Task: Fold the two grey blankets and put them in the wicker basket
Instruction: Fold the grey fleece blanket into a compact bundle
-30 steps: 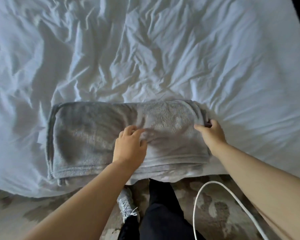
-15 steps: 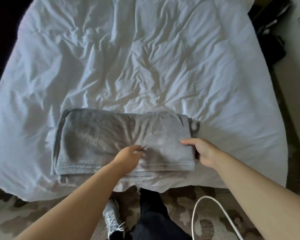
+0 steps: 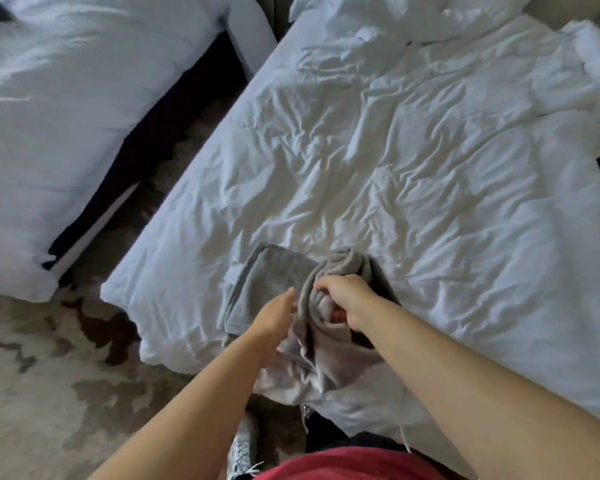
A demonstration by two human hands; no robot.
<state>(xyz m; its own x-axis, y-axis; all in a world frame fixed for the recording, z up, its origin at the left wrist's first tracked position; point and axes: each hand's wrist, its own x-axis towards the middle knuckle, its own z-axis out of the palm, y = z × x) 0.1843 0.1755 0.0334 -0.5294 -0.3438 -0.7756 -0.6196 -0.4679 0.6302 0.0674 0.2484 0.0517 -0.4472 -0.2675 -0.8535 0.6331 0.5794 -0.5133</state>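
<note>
A grey fleece blanket (image 3: 267, 282) lies folded near the front edge of a white bed (image 3: 413, 174). My right hand (image 3: 349, 299) is shut on its right end, which is lifted and bunched over the left half. My left hand (image 3: 274, 318) lies flat, fingers straight, pressed against the blanket's middle beside the fold. Part of the blanket hangs loose under my right wrist. No second grey blanket and no wicker basket are in view.
A second white bed (image 3: 59, 109) stands to the left across a dark gap. Patterned beige and brown carpet (image 3: 49, 375) covers the floor at lower left. My grey shoe (image 3: 243, 448) shows by the bed's front edge.
My right hand has gripped the blanket's right end and carried it leftward over the middle. The camera has swung left and back, bringing the second bed into view.
</note>
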